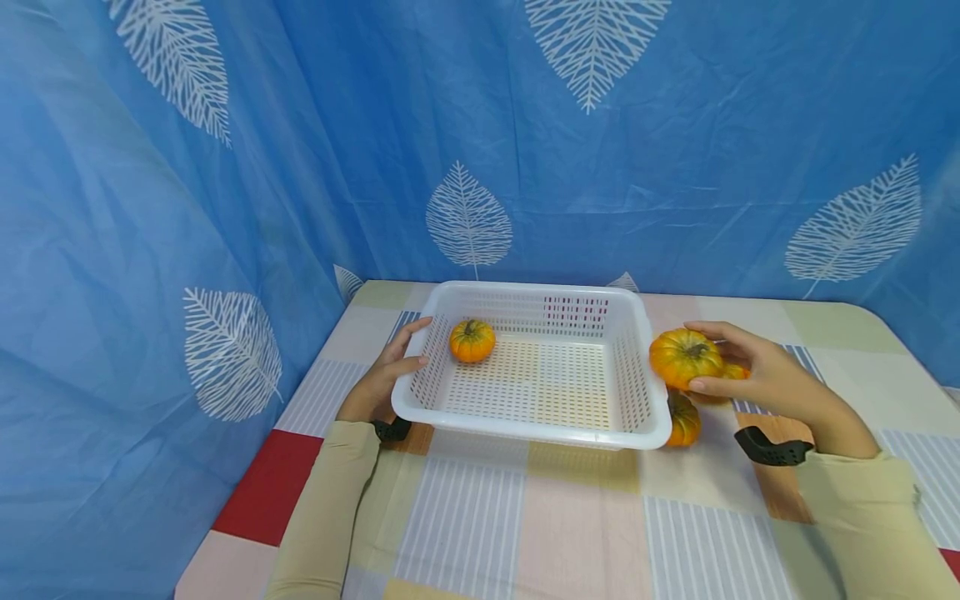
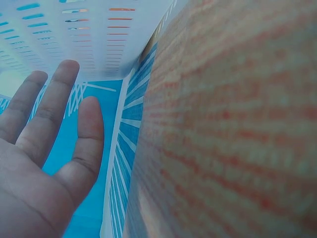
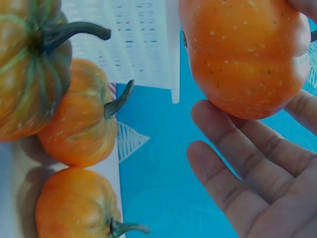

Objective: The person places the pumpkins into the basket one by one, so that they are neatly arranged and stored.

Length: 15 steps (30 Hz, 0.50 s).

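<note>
A white plastic basket [image 1: 525, 431] with slotted walls stands on the table. One small orange pumpkin [image 1: 472, 342] sits inside it, toward the left end. My right hand [image 1: 750, 367] grips another pumpkin [image 3: 247, 54] by its sides, raised beside the basket's right rim. Below that hand, more orange pumpkins [image 3: 81, 116] with dark green stems rest on the table, partly hidden in the head view by the hand and the held one. At the basket's left wall is my left hand [image 1: 386, 371], its fingers [image 2: 54, 109] extended and nothing in its grasp.
A checked, striped tablecloth [image 1: 577, 525] covers the table. Behind and to the left hangs a blue curtain [image 1: 360, 125] with white leaf prints, close to the table's back and left edges. Each wrist carries a black band [image 1: 772, 448].
</note>
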Motion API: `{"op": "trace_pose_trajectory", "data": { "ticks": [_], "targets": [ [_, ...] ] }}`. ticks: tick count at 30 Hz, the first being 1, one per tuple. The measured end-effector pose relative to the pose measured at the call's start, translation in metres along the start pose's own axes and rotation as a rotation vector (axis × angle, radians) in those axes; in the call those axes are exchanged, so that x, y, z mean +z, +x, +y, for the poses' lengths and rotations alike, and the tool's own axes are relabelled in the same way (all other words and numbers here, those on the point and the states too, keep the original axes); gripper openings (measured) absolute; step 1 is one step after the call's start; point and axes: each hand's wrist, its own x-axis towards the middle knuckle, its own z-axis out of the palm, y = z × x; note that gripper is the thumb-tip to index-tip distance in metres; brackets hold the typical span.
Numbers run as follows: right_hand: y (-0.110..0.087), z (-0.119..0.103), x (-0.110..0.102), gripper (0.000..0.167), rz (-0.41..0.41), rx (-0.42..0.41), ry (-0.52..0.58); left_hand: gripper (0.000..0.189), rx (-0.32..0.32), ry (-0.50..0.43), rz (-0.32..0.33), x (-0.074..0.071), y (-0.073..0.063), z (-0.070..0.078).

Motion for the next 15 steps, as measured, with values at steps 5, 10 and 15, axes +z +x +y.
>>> {"op": "trace_pose_trajectory", "data": {
  "ticks": [5, 10, 15],
  "targets": [
    [0.008, -0.009, 0.001, 0.075, -0.016, -0.018, -0.028, 0.082, -0.023, 0.016, 0.017, 0.001, 0.0, 0.001],
    [0.017, -0.017, 0.002, 0.075, -0.035, -0.057, -0.053, 0.08, -0.032, 0.014, 0.023, 0.001, 0.0, 0.0],
    [0.025, -0.025, 0.003, 0.076, -0.061, -0.066, -0.063, 0.08, -0.019, 0.012, 0.013, 0.0, 0.0, 0.0]
  ]
}}
